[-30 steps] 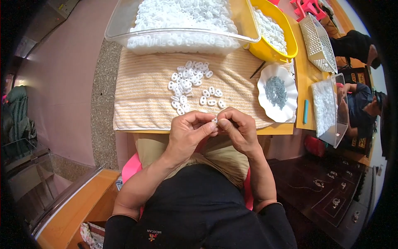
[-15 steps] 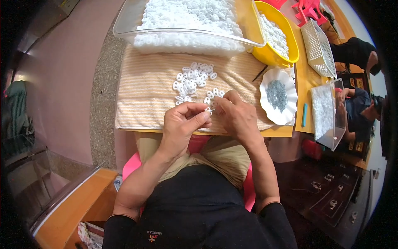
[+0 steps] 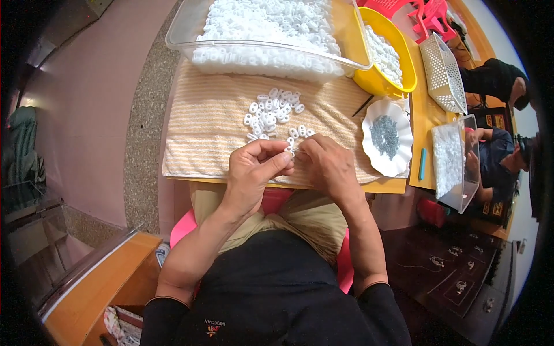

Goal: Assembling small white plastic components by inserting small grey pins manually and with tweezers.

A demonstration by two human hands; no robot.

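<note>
I am watching the left hand (image 3: 252, 173) and the right hand (image 3: 329, 167) working close together at the near edge of the table (image 3: 424, 124). Both are pinching one small white plastic ring piece (image 3: 290, 151) between their fingertips, the fingers closed on it from either side; the piece is mostly hidden, so I am not reading its exact shape. The hands are hovering over a striped beige towel (image 3: 202, 127) that is covering the table in front of me. Just beyond the fingertips a loose heap of small white plastic rings (image 3: 271, 112) is lying on the towel. Further out a clear plastic tub of white pieces (image 3: 265, 32) is sitting at the towel's far edge. To its right a yellow plastic bowl (image 3: 392, 78) is holding more white pieces. Nearer, right of the hands, a white scalloped dish of small grey metal parts (image 3: 386, 137) is resting on the table.
</note>
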